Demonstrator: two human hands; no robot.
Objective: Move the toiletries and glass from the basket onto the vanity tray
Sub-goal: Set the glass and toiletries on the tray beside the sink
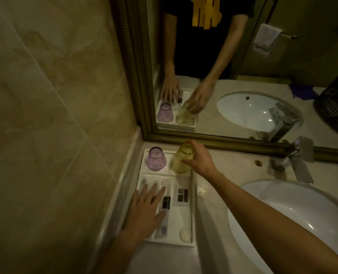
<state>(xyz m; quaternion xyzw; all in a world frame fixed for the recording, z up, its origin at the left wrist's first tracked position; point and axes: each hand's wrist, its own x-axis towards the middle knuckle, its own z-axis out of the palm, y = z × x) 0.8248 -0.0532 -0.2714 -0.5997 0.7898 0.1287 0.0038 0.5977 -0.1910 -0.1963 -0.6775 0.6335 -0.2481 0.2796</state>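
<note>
On the marble counter, in the corner beside the wall and under the gold-framed mirror (233, 142), I see the white vanity tray (192, 212). My right hand (198, 158) grips a yellow glass (181, 161) from above and from the side, the fingers closed around its base; the glass is upside down and stands in the far right part of the tray. I cannot tell if its rim already touches the tray floor. Just beside it, on the left, a purple glass (156, 159) stands upside down in the same far compartment. My left hand (146, 208) lies flat with the fingers spread and holds nothing; it rests on the near left part of the tray, over a long wrapped toiletry packet (163, 222). To the right of this hand lies a white sachet with dark label blocks (183, 195), and in the near right corner a small round soap (185, 235). Right of the tray are the white sink basin (294, 210) and the chrome faucet (302, 169). At the far right edge, a dark woven basket (336, 107) appears in the mirror.
</note>
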